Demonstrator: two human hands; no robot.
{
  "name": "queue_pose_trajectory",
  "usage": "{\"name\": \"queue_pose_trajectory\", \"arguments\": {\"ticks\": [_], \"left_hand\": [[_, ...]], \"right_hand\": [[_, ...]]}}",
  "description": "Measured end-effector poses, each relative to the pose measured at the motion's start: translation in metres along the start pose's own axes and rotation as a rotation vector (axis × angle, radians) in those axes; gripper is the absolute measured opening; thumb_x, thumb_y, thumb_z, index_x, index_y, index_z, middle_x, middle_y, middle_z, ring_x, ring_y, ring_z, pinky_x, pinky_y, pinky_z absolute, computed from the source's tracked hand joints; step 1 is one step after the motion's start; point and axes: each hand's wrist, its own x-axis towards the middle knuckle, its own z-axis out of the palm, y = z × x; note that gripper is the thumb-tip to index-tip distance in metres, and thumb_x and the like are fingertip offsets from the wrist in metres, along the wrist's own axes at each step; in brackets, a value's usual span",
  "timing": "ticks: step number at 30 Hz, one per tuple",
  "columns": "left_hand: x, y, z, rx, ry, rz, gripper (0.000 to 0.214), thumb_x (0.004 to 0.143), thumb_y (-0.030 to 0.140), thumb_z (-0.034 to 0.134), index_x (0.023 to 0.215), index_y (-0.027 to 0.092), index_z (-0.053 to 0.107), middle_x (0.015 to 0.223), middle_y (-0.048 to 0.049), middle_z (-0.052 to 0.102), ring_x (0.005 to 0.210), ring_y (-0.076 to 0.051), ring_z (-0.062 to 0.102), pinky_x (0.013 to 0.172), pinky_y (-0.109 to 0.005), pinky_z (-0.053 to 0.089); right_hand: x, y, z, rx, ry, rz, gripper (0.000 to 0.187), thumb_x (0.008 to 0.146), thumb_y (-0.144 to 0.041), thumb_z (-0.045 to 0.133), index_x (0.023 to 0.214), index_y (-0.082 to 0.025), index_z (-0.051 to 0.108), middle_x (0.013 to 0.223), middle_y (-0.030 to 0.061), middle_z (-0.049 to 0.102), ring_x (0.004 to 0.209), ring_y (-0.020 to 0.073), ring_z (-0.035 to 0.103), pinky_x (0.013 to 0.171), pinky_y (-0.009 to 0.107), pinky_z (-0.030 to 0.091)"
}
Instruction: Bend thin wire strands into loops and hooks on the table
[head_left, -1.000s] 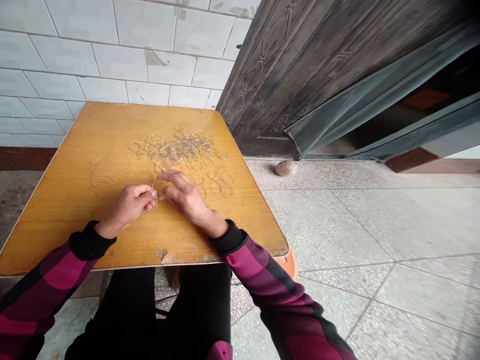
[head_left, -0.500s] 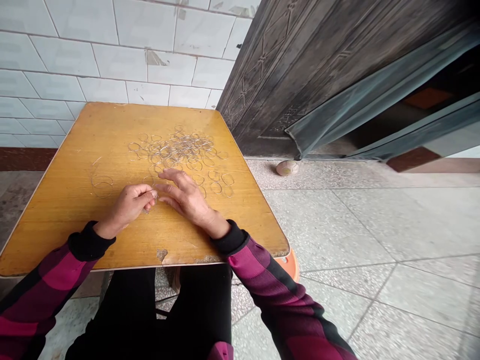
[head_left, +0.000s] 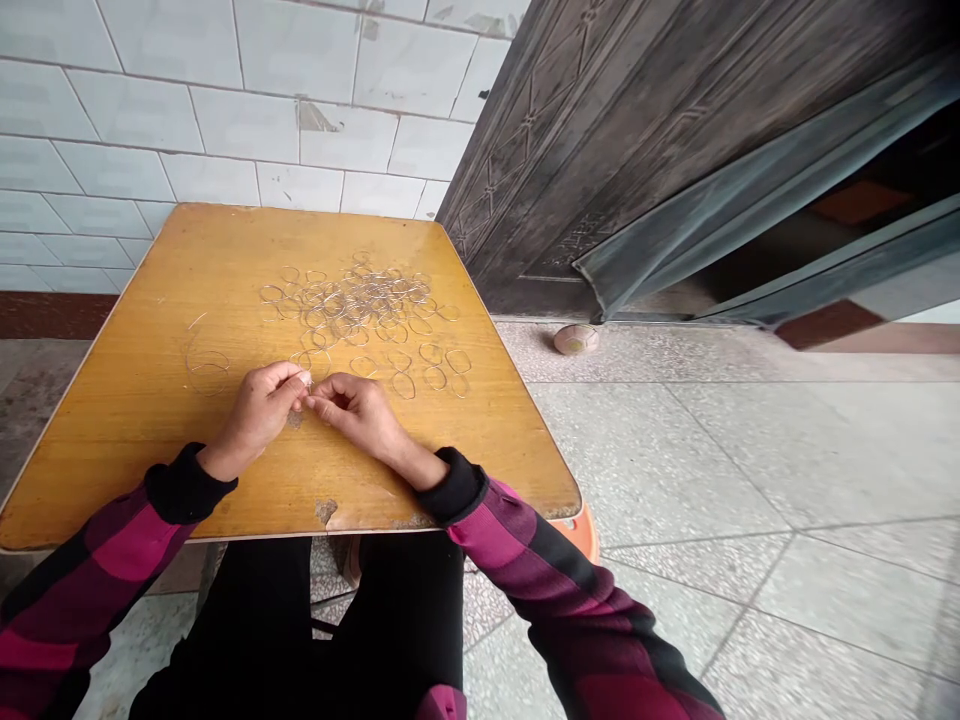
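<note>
My left hand (head_left: 257,410) and my right hand (head_left: 358,408) meet fingertip to fingertip over the yellow wooden table (head_left: 150,440). Both are pinched shut on a thin wire ring (head_left: 304,381) held between them; the ring is mostly hidden by the fingers. Just beyond my hands lies a heap of several similar wire rings (head_left: 358,300), with loose rings (head_left: 439,365) scattered to the right of it. A pair of linked rings (head_left: 206,365) lies to the left of my left hand.
A white tiled wall (head_left: 225,100) rises behind the table. A dark carved door (head_left: 600,140) stands to the right, with a small round object (head_left: 575,339) on the tiled floor (head_left: 712,480). An orange stool edge (head_left: 577,525) shows under the table's right corner.
My right hand was lying flat and open near the heap; it has drawn back and pinched shut against my left hand's fingertips. The left hand has barely moved.
</note>
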Motion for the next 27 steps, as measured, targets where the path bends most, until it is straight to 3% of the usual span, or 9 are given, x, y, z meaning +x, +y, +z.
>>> {"name": "queue_pose_trajectory", "arguments": {"ticks": [4,9,16,27], "left_hand": [[0.0000,-0.0003,0.0017,0.008,-0.005,0.001,0.026,0.083,0.030,0.053,0.061,0.018,0.052,0.056,0.0022,0.049,0.055,-0.012,0.045,0.056,-0.026,0.037],[-0.0002,0.0003,0.0042,0.027,0.002,-0.019,0.023,0.082,0.030,0.052,0.062,0.018,0.052,0.058,0.0019,0.050,0.056,-0.012,0.046,0.057,-0.026,0.037],[-0.0013,0.0007,0.0060,0.048,0.023,-0.026,0.026,0.084,0.032,0.052,0.061,0.019,0.049,0.057,0.0027,0.046,0.056,-0.012,0.042,0.057,-0.026,0.034],[-0.0010,-0.0015,0.0044,-0.032,-0.028,0.022,0.024,0.085,0.031,0.053,0.065,0.019,0.052,0.061,0.0021,0.048,0.059,-0.012,0.044,0.059,-0.026,0.037]], "right_hand": [[0.0015,0.0041,0.0024,0.249,-0.012,0.113,0.022,0.083,-0.038,0.064,0.086,-0.016,0.060,0.072,-0.0002,0.063,0.055,0.0084,0.056,0.053,0.021,0.043],[0.0011,0.0051,0.0017,0.195,-0.025,0.169,0.021,0.084,-0.037,0.061,0.081,-0.016,0.062,0.066,0.0004,0.064,0.055,0.0091,0.055,0.053,0.021,0.043],[0.0012,0.0080,0.0022,0.161,0.040,0.161,0.008,0.081,-0.021,0.055,0.074,-0.017,0.058,0.062,-0.0017,0.062,0.053,0.0087,0.054,0.054,0.021,0.043],[0.0043,0.0031,-0.0040,0.427,-0.040,0.199,0.021,0.081,-0.037,0.065,0.080,-0.016,0.059,0.070,-0.0009,0.062,0.053,0.0074,0.058,0.050,0.020,0.046]]}}
